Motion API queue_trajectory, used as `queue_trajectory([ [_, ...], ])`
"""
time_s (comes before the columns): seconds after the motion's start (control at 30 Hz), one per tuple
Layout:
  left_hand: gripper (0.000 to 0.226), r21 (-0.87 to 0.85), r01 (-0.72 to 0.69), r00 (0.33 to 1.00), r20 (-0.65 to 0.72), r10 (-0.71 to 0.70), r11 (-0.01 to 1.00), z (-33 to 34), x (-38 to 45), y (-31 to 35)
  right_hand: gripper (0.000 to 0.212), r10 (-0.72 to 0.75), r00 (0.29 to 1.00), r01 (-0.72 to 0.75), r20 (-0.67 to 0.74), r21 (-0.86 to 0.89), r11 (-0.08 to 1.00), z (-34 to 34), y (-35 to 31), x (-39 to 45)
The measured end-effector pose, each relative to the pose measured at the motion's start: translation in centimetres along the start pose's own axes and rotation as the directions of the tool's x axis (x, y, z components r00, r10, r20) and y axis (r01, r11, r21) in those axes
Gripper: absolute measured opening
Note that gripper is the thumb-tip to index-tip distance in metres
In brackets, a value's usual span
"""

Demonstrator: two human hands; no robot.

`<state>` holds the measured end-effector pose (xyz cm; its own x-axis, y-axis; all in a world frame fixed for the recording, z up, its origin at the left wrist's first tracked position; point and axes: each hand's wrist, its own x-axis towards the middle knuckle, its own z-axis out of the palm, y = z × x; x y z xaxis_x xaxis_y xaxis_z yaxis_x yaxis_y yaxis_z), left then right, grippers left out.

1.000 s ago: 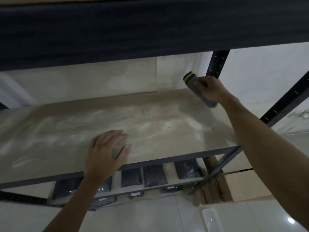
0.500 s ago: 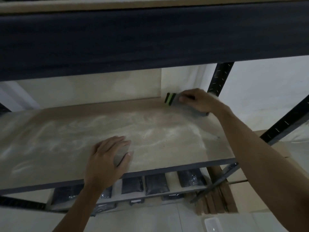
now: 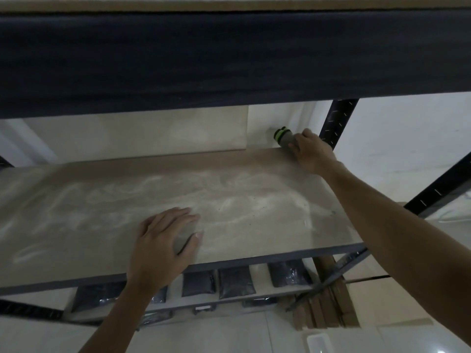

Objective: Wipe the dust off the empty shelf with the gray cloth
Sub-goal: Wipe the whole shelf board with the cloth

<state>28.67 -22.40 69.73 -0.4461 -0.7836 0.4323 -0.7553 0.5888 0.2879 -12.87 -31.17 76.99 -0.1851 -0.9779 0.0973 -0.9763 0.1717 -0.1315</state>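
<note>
Nearest me, the left hand (image 3: 163,245) lies flat and spread on the front of the empty shelf (image 3: 102,225), fingers apart, holding nothing; pale dust streaks run past it on both sides. I'd judge that palm could smear or pick up the powder wherever it leans, leaving a print to wipe again.

Beyond it, up at the far right corner, the right hand (image 3: 309,151) is clamped on the gray cloth (image 3: 286,139), bunched with a green edge showing, just beside the black upright (image 3: 336,121). A sweep from there may simply push dust off the front lip onto the dark packets (image 3: 235,282) on the shelf below the left hand.

Whether the cloth touches the board or the wall I cannot tell; the hand covers most of it, and the dim light blurs the corner.
</note>
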Motion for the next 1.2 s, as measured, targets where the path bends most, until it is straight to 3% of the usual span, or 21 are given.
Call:
queue_trajectory([
  [0.07,0.036,-0.006,0.000,1.000,-0.002,0.000,1.000,0.0,0.0,0.0,0.038,-0.069,0.997,0.070,0.023,-0.034,0.997,0.0,-0.7,-1.3],
  [0.17,0.038,-0.013,0.010,1.000,0.001,-0.010,1.000,0.0,0.0,0.1,0.030,-0.302,0.951,0.304,0.070,-0.026,0.952,-0.1,-2.0,-4.1],
  [0.27,0.039,-0.017,0.013,1.000,0.009,-0.013,1.000,-0.1,0.0,0.0,0.035,-0.378,0.921,0.356,0.097,0.186,0.916,-0.8,-2.3,-4.6],
  [0.33,0.039,-0.012,0.013,1.000,0.017,-0.013,1.000,-0.1,0.0,0.1,0.033,-0.292,0.950,0.264,0.112,0.213,0.941,-1.7,-1.6,-3.1],
  [0.43,0.039,-0.012,0.011,1.000,0.014,-0.011,1.000,-0.1,0.1,0.1,0.029,-0.028,0.999,0.019,0.032,0.249,0.968,-1.9,0.1,-0.4],
  [0.5,0.039,-0.013,0.006,1.000,0.012,-0.006,1.000,-0.1,0.1,0.1,0.031,0.034,0.999,-0.040,0.033,0.180,0.983,-0.9,0.2,-0.2],
  [0.6,0.038,-0.017,0.013,1.000,0.015,-0.012,1.000,-0.1,0.0,0.0,0.031,-0.050,0.998,0.048,0.030,0.069,0.996,0.2,-1.0,-2.0],
  [0.73,0.040,-0.023,0.012,1.000,0.023,-0.011,1.000,-0.1,0.0,0.1,0.035,-0.277,0.957,0.249,0.090,0.242,0.938,0.4,-3.0,-5.1],
  [0.83,0.042,-0.032,0.018,0.999,0.031,-0.017,0.999,-0.3,0.0,0.1,0.032,-0.382,0.911,0.323,0.155,0.309,0.895,-0.7,-2.6,-6.4],
  [0.97,0.041,-0.012,0.020,0.999,0.032,-0.019,1.000,-0.3,0.1,0.0,0.025,-0.112,0.993,0.097,0.038,0.286,0.953,-2.1,0.9,-3.2],
  [1.03,0.041,-0.009,0.016,0.999,0.036,-0.016,1.000,-0.2,0.1,0.0,0.026,0.014,0.999,-0.027,0.050,0.274,0.961,-1.3,2.8,-2.2],
  [1.1,0.041,-0.013,0.018,0.999,0.031,-0.017,1.000,-0.2,0.1,0.0,0.028,0.047,0.997,-0.061,0.068,0.236,0.970,0.0,3.2,-2.8],
  [1.2,0.040,0.000,0.021,0.999,0.031,-0.021,1.000,-0.2,0.0,0.0,0.032,-0.053,0.998,0.057,-0.030,0.175,0.983,1.2,2.2,-4.9],
])
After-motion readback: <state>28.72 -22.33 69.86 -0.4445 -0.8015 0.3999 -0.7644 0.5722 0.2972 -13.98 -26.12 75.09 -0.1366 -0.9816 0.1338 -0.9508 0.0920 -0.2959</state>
